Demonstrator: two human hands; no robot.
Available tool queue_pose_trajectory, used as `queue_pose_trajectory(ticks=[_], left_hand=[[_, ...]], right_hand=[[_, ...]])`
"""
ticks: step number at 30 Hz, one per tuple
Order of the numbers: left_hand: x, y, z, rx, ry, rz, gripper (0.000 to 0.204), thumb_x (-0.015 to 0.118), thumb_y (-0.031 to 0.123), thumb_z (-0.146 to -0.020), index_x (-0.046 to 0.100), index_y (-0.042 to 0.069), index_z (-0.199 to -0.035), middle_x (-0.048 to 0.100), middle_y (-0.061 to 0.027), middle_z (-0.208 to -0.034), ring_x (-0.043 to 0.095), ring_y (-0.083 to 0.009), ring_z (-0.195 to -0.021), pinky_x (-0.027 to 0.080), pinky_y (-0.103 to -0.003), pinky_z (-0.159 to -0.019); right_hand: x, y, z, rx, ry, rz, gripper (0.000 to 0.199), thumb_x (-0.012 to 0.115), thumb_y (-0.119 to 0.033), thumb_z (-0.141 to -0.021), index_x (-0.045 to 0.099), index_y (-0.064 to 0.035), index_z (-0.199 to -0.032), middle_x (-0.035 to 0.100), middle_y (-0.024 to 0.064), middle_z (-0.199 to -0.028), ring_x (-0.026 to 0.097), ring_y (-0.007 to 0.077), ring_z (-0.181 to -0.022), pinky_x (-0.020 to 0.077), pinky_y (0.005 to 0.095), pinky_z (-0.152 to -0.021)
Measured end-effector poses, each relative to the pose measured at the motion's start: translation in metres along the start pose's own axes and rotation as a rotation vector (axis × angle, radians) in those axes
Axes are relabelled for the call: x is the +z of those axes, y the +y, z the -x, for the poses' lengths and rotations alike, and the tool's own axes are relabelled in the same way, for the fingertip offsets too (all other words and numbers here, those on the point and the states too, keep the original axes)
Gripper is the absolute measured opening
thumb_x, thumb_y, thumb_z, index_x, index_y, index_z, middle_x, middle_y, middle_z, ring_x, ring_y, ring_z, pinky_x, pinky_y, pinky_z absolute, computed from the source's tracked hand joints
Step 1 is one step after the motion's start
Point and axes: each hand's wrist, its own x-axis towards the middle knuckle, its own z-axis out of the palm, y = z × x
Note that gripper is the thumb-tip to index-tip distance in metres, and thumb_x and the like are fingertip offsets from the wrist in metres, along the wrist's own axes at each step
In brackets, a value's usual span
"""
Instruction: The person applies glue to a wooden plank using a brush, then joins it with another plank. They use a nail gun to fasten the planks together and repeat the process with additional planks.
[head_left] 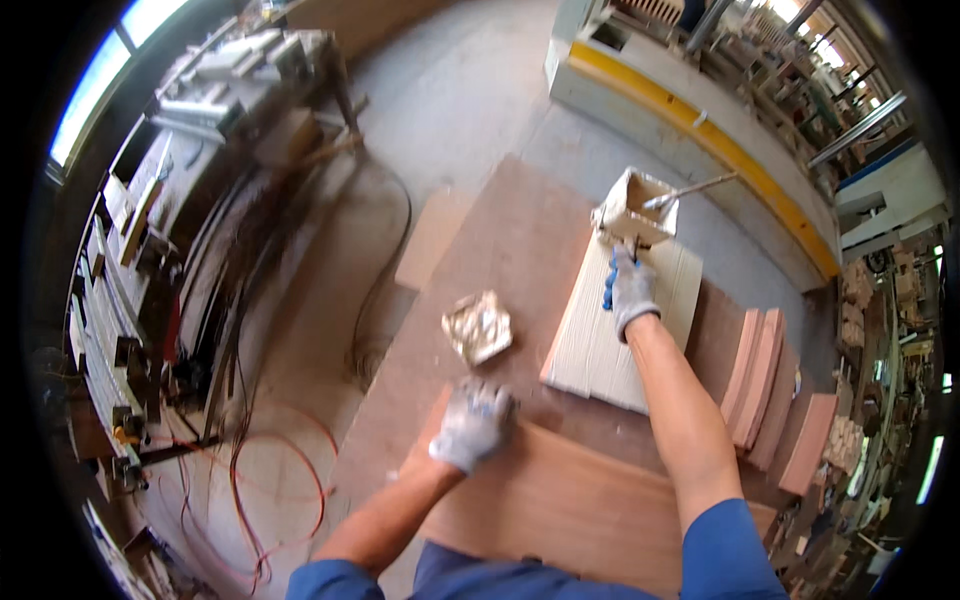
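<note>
My left hand [474, 424], in a grey glove, is closed over the far left corner of a reddish-brown wooden panel [570, 505] lying close to my body. My right hand [632, 287], in a grey glove with blue on the fingers, reaches far forward over a board [585, 345] coated in streaky cream. Its fingers are curled at the near side of an open, cream-smeared box-shaped container [637, 210]. Something small and dark shows at the fingertips, too unclear to name. A stick-like handle [700, 188] leans out of the container. Left of the board sits a crumpled, cream-stained piece [478, 327].
The brown work surface [480, 250] carries several reddish wooden strips [760, 385] at the right. A pale machine base with a yellow band [690, 110] stands beyond. Racks of wood [140, 230] line the left, and an orange hose [240, 490] coils on the floor.
</note>
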Motion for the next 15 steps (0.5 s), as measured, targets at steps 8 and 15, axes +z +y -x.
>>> queue_pose_trajectory(ticks=[8, 15], left_hand=[[0.0, 0.003, 0.002, -0.059, 0.042, 0.005, 0.011, 0.066, 0.021, -0.096, 0.067, 0.011, -0.092, 0.071, -0.0141, -0.089, 0.067, -0.0379, -0.088, 0.049, -0.051, -0.086], [0.011, -0.001, 0.003, -0.017, 0.145, -0.007, 0.011, 0.067, 0.018, -0.097, 0.069, 0.011, -0.105, 0.072, -0.0134, -0.098, 0.066, -0.0384, -0.095, 0.048, -0.051, -0.088]], right_hand=[[-0.021, 0.109, 0.18, 0.048, -0.003, 0.171, 0.043, 0.065, -0.045, -0.105, 0.062, -0.0033, -0.094, 0.056, 0.0013, -0.068, 0.049, 0.0126, -0.06, 0.0432, 0.0379, -0.053], [-0.067, 0.127, 0.302, 0.238, -0.057, 0.069, 0.032, 0.072, -0.039, -0.102, 0.053, -0.0177, -0.088, 0.047, -0.0064, -0.062, 0.044, 0.0067, -0.046, 0.0369, 0.028, -0.039]])
